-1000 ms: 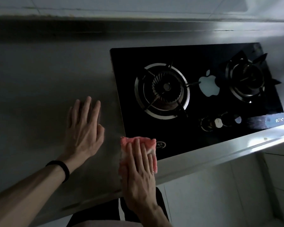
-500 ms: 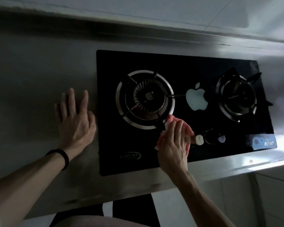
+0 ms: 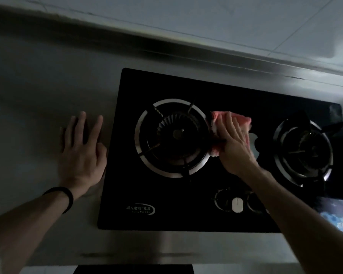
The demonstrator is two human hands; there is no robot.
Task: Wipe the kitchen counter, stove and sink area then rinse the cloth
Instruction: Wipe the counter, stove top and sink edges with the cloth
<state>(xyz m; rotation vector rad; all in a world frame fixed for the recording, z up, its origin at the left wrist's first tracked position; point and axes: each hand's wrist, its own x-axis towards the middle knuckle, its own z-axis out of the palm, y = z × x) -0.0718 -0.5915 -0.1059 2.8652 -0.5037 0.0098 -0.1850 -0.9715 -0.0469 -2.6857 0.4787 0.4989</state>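
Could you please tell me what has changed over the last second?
The right hand, pressing the pink cloth, slid forward from the front edge of the stove to the glass between the left burner and the right burner. The left hand stayed flat on the counter.

One stove (image 3: 186,216), two burners (image 3: 172,137) (image 3: 303,153), one cloth (image 3: 244,120), two hands (image 3: 81,155) (image 3: 236,149), one wristband (image 3: 62,198).

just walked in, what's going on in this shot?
A person is wiping a black two-burner gas stove set into a steel counter. The right hand presses a pink cloth onto the glass between the left burner and the right burner. The left hand lies flat on the counter just beside the stove's left edge, holding nothing. No sink is in view.
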